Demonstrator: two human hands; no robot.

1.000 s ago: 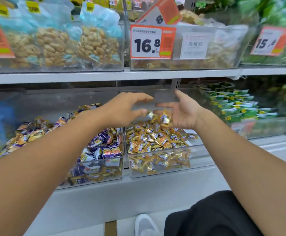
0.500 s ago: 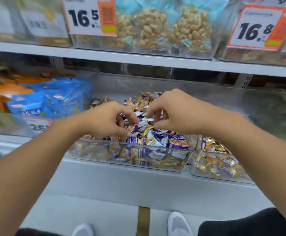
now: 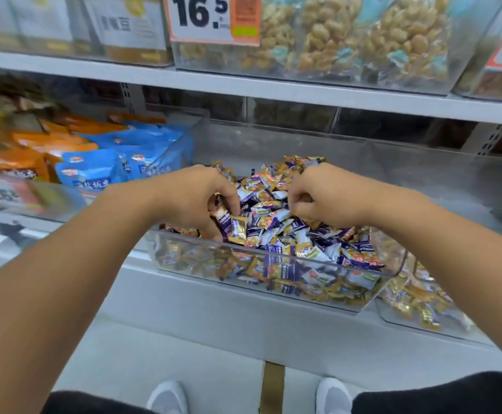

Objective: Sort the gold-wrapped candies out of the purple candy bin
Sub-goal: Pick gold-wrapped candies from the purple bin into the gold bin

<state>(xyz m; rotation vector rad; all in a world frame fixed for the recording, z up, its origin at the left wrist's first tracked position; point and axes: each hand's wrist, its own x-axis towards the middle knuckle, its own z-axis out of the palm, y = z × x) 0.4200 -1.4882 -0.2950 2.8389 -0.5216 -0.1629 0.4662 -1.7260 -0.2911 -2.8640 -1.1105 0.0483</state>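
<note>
The purple candy bin (image 3: 273, 289), a clear rigid plastic tub on the lower shelf (image 3: 213, 312), holds crinkly purple, white and gold wrappers. Since half a second ago both hands have dug deeper. The left hand (image 3: 196, 201) now grips several gold-wrapped candies (image 3: 237, 230) near the front wall. The right hand (image 3: 321, 195) is curled in the pile; its contents cannot be told. A gold candy bin (image 3: 417, 303) stands just right.

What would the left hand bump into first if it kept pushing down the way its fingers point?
Most likely the candy pile itself. The left hand has its fingers curled down into the clear bin, already among the wrappers, so more candies come first; the bin floor is hidden.
</note>
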